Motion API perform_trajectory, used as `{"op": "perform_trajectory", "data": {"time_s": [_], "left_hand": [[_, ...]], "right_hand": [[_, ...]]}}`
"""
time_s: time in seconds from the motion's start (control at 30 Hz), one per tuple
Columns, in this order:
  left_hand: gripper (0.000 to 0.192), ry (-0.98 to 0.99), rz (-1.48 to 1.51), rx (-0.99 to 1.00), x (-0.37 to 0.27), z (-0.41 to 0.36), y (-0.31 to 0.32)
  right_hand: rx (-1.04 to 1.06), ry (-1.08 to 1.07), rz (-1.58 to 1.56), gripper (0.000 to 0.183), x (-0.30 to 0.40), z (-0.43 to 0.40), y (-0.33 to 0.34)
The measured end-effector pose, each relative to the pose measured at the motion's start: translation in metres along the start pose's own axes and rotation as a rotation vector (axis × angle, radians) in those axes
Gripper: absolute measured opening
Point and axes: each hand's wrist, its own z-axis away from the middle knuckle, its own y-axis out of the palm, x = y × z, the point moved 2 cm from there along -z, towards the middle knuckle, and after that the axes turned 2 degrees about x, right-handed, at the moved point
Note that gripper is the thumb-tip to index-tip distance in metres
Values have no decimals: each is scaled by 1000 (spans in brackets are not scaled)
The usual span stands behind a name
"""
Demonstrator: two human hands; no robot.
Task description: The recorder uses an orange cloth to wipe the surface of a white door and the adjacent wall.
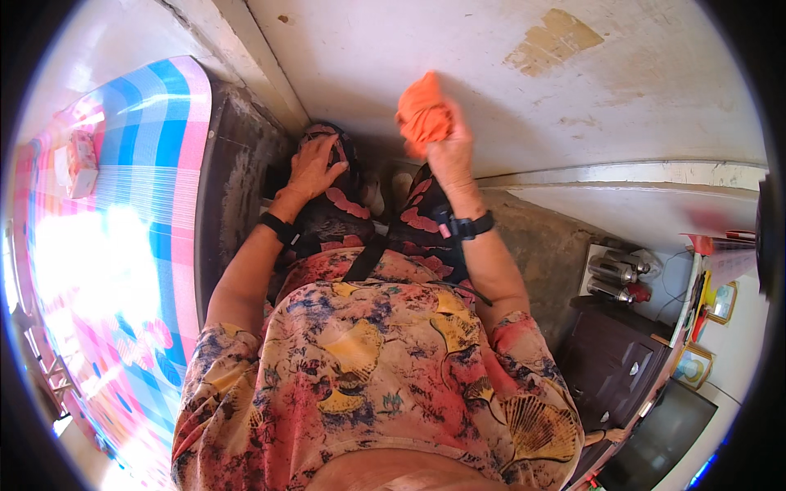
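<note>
My right hand (453, 144) grips a crumpled orange cloth (424, 116) in front of a white painted surface (381, 49) with worn, stained patches. Whether the cloth touches that surface I cannot tell. The hand is slightly blurred. On my left knee, over dark floral trousers (325, 218), rests my left hand (314, 167), its fingers apart and nothing in it. Each wrist wears a black band.
Left of me lies a bed-like platform with a checked pink and blue cover (178, 123) and a tissue pack (83, 164). To the right are metal flasks (614, 270), a dark cabinet (608, 362), a flat dark screen (660, 436) and what looks like another person's hand (614, 434).
</note>
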Motion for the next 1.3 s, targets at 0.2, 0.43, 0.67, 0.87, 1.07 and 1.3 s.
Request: {"op": "perform_trajectory", "data": {"time_s": [0.2,0.43,0.67,0.87,1.07,1.3], "left_hand": [[75,73,-189,0,98,1,52],[86,-206,-324,350,30,-10,24],[93,-209,-348,436,28,-14,18],[113,-297,-300,450,37,-26,16],[126,-423,-223,442,56,-30,19],[128,-439,-317,492,45,-33,18]], "right_hand": [[-291,-729,465,47,103,-69,-31],[-299,-696,885,45,31,-51,-13],[89,-476,921,36,-54,-5,-9],[-101,-517,708,43,23,-32,-37],[-501,-1021,891,54,129,-107,-56],[-454,-887,1091,65,85,-82,-10]]}}
